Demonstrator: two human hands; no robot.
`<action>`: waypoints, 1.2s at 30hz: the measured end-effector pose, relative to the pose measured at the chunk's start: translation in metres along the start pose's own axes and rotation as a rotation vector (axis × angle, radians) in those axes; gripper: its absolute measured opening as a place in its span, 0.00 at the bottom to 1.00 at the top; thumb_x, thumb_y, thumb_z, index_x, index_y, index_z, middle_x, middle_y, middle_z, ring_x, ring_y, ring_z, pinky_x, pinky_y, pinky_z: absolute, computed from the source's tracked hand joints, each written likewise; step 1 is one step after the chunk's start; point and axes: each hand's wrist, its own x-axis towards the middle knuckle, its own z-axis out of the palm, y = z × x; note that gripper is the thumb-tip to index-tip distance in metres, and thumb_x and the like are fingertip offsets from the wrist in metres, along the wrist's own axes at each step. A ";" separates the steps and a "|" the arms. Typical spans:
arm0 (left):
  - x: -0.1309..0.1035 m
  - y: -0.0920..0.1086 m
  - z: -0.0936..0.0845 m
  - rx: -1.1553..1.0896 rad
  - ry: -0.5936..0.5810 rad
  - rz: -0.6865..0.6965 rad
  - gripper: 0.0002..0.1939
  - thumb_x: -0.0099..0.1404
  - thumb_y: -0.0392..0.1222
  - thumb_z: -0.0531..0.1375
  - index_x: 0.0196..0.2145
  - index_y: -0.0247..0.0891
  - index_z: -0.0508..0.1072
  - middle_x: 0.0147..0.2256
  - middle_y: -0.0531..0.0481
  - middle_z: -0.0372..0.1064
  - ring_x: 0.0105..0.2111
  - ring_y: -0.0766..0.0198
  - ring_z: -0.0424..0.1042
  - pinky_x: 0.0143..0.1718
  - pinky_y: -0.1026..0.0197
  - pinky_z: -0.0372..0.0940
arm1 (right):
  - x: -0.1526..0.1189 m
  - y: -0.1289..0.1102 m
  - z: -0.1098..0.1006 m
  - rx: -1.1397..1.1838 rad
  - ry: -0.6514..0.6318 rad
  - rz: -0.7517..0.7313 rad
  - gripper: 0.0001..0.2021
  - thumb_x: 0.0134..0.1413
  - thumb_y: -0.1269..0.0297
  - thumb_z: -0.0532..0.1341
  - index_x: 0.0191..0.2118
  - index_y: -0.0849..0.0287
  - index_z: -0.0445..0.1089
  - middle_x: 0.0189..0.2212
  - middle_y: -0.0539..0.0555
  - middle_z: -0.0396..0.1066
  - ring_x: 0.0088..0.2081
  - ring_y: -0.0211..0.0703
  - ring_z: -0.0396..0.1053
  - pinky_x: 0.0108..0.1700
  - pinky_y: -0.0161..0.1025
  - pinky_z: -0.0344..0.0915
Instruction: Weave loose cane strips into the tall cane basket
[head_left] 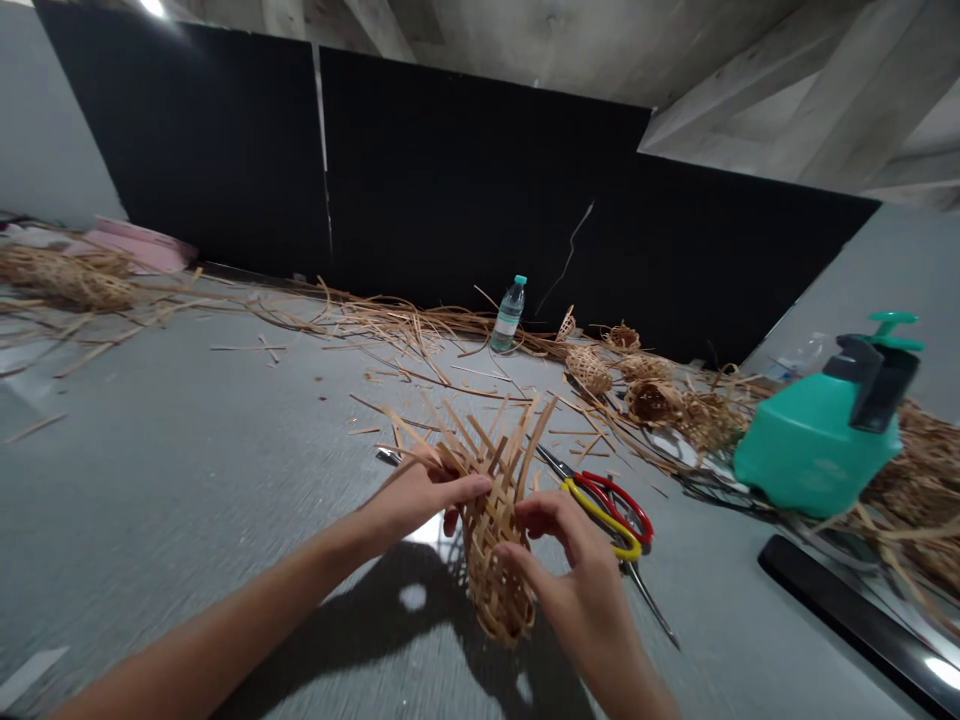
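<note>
A small openwork basket (496,575) of woven tan strips is held above the grey surface, its rounded end toward me and loose strip ends fanning out at the far end. My left hand (431,490) grips its far left side, thumb on top of the weave and fingers partly hidden behind it. At the right side of the basket is my right hand (566,550), thumb and index finger curved apart near the weave; its other fingers are partly hidden.
Scissors with red and yellow handles (611,515) lie right of the basket. Farther back stand a water bottle (508,318) and a green spray bottle (817,440). Loose strips (405,325), woven pieces (589,370) and a black bar (847,610) are around.
</note>
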 end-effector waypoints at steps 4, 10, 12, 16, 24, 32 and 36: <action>0.000 0.000 0.001 0.007 0.027 0.002 0.12 0.54 0.43 0.59 0.19 0.31 0.70 0.16 0.55 0.63 0.12 0.75 0.57 0.13 0.71 0.54 | 0.000 0.004 0.000 -0.011 -0.014 -0.035 0.06 0.45 0.74 0.60 0.30 0.57 0.63 0.25 0.50 0.66 0.28 0.42 0.66 0.31 0.40 0.64; 0.000 -0.002 0.000 -0.056 0.004 0.052 0.13 0.53 0.43 0.60 0.19 0.31 0.70 0.16 0.54 0.63 0.14 0.74 0.58 0.13 0.71 0.55 | -0.009 0.009 0.001 -0.020 0.042 -0.099 0.09 0.45 0.75 0.59 0.34 0.56 0.64 0.29 0.51 0.66 0.30 0.42 0.65 0.32 0.40 0.65; 0.001 -0.004 -0.002 -0.102 0.010 0.066 0.12 0.53 0.42 0.61 0.19 0.30 0.71 0.17 0.53 0.63 0.15 0.73 0.59 0.13 0.71 0.55 | -0.013 0.010 0.003 -0.030 0.058 -0.087 0.10 0.44 0.74 0.60 0.35 0.56 0.63 0.30 0.52 0.66 0.30 0.43 0.65 0.32 0.40 0.65; 0.002 -0.009 -0.004 -0.161 0.023 0.084 0.11 0.52 0.42 0.62 0.19 0.30 0.71 0.17 0.52 0.64 0.16 0.72 0.60 0.13 0.70 0.54 | -0.020 0.015 0.007 -0.010 0.068 -0.056 0.06 0.45 0.72 0.60 0.32 0.57 0.63 0.25 0.49 0.66 0.28 0.41 0.65 0.30 0.37 0.64; 0.003 -0.011 -0.006 -0.167 0.006 0.073 0.11 0.52 0.42 0.61 0.19 0.31 0.71 0.17 0.52 0.64 0.17 0.71 0.59 0.14 0.69 0.50 | -0.013 0.020 0.003 0.151 0.119 0.094 0.07 0.47 0.66 0.60 0.35 0.58 0.66 0.31 0.53 0.69 0.34 0.44 0.67 0.37 0.40 0.64; 0.005 -0.014 0.001 -0.153 0.218 0.079 0.13 0.49 0.42 0.64 0.32 0.36 0.67 0.27 0.54 0.65 0.19 0.73 0.60 0.18 0.69 0.54 | -0.001 0.017 0.001 0.489 -0.013 0.366 0.06 0.43 0.63 0.62 0.24 0.59 0.68 0.21 0.50 0.69 0.26 0.40 0.67 0.29 0.35 0.64; 0.002 -0.022 0.017 -0.145 0.473 -0.006 0.29 0.48 0.47 0.64 0.44 0.36 0.58 0.45 0.41 0.61 0.34 0.63 0.67 0.33 0.62 0.61 | -0.001 0.015 0.002 0.498 0.104 0.424 0.08 0.40 0.61 0.64 0.24 0.60 0.68 0.21 0.49 0.68 0.25 0.38 0.66 0.29 0.34 0.64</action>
